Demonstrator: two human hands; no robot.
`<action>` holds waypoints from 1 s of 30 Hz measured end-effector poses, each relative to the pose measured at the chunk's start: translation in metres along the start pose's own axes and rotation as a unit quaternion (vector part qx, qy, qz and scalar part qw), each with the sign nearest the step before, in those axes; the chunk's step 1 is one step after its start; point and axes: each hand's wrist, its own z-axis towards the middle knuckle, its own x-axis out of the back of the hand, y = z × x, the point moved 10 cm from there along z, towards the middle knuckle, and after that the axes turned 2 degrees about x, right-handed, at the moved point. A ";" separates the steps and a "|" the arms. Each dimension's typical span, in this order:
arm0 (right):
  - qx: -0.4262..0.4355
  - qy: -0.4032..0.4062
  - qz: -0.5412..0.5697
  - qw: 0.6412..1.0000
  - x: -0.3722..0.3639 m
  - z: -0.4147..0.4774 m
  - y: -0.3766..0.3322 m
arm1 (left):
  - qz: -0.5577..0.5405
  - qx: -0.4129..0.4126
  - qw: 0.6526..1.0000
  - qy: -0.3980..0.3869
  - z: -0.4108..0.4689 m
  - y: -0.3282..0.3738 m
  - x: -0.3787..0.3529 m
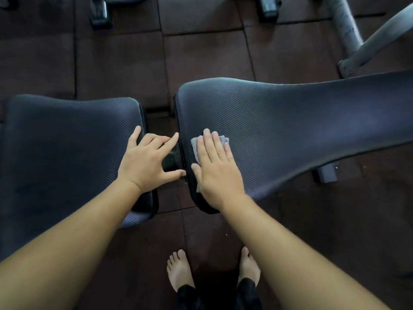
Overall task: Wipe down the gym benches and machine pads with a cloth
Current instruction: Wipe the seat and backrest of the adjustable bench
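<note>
From the head view, the right hand point(215, 166) lies flat, fingers straight, pressing a grey cloth point(196, 145) onto the near end of the long bench pad point(279, 135). The left hand point(149, 159), fingers spread, rests on the seat pad point(62, 142) edge at the gap. Both pads are dark, ribbed.

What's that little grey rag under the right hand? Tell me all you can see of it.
The cloth is small, grey and perhaps folded. It lies flat on the long dark textured pad, near that pad's left end. The right hand presses on it with straight fingers and covers most of it; only a strip left of the hand and a corner past the fingertips show. Nothing else touches it.
</note>
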 end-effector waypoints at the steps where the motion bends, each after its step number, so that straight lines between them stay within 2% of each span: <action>1: 0.028 -0.005 -0.002 1.000 0.002 -0.006 0.008 | 0.002 0.000 1.000 -0.001 0.000 0.000 0.000; 3: 0.011 0.015 -0.023 1.000 0.012 -0.015 0.057 | 0.003 0.001 1.000 0.000 -0.001 0.001 0.001; 6: -0.140 0.025 -0.008 0.990 0.032 -0.031 0.156 | -0.001 -0.002 1.000 0.003 0.000 0.002 0.002; 8: -0.204 0.034 0.010 0.978 0.035 -0.034 0.170 | -0.001 -0.002 1.000 0.003 0.001 0.002 0.002; 10: -0.234 0.062 0.012 0.970 0.032 -0.034 0.141 | -0.002 -0.002 1.000 0.000 0.000 0.002 0.002; 12: -0.193 0.067 0.010 0.979 0.019 -0.036 0.083 | -0.002 -0.003 1.000 0.002 0.000 0.002 0.002; 14: -0.097 0.033 0.010 0.995 0.000 -0.045 0.025 | -0.004 -0.005 1.000 0.006 0.000 0.003 0.003; 17: 0.013 0.030 0.007 0.999 -0.002 -0.056 0.022 | -0.009 -0.005 1.000 0.006 0.000 0.003 0.003; 19: -0.010 0.036 -0.016 0.999 0.005 -0.064 0.074 | -0.013 -0.002 1.000 0.003 0.001 0.003 0.003; 21: -0.085 0.040 -0.020 0.995 0.016 -0.075 0.132 | -0.017 -0.001 1.000 0.004 0.001 0.002 0.003; 23: -0.150 0.042 -0.015 0.988 0.023 -0.079 0.153 | -0.019 -0.003 1.000 0.011 0.000 0.002 0.004; 26: -0.224 0.065 0.005 0.972 0.021 -0.065 0.117 | -0.020 -0.004 1.000 0.012 0.000 0.002 0.004; 27: -0.214 0.067 0.004 0.975 0.018 -0.059 0.092 | -0.020 -0.004 1.000 0.012 0.000 0.002 0.004; 30: -0.097 0.040 0.009 0.994 -0.001 -0.048 0.017 | -0.019 -0.005 1.000 0.014 0.000 0.003 0.005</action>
